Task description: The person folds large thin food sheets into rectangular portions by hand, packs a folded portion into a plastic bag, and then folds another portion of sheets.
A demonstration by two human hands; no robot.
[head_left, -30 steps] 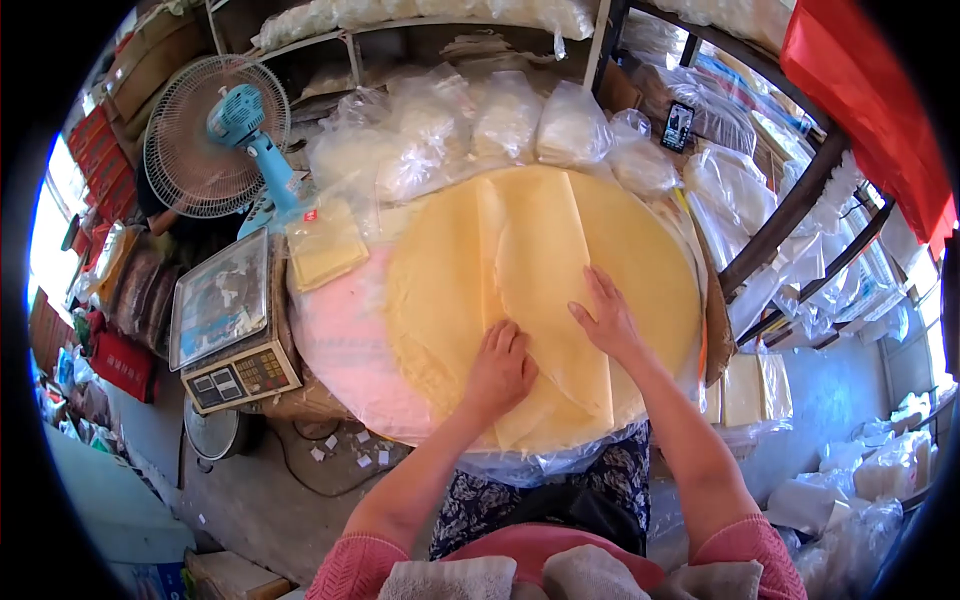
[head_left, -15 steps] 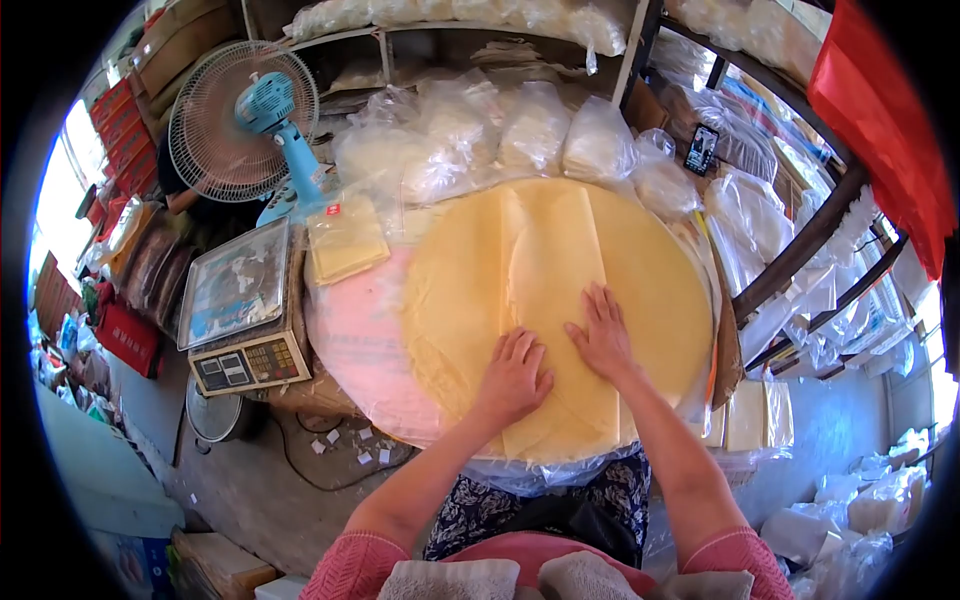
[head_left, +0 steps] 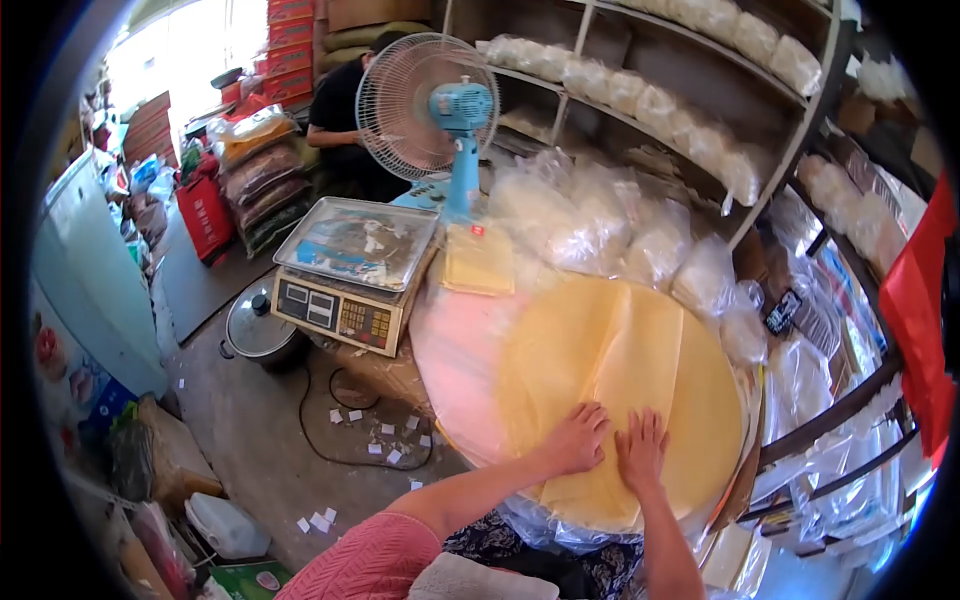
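Note:
A stack of thin, round yellow sheets (head_left: 715,400) lies on the round work surface, over pink material (head_left: 460,350) that shows at its left. The top sheet is folded into a long strip (head_left: 650,340) running away from the body. My left hand (head_left: 578,440) rests on the near left part of the strip, fingers spread a little. Flat on the strip, just to the right, lies my right hand (head_left: 642,448) with its fingers extended. Neither hand grips anything. A bag of folded yellow sheets (head_left: 478,262) sits at the far left edge.
A weighing scale (head_left: 340,310) and a blue fan (head_left: 462,110) stand left of the stack. Filled plastic bags (head_left: 660,240) line its far side. A lidded pot (head_left: 262,330) is on the floor. Another person (head_left: 345,110) in dark clothing is behind the fan.
The view has swung left, bringing the floor and the other person into sight. Since the earliest frame, the strip's fold has been laid flat and both hands have shifted over it.

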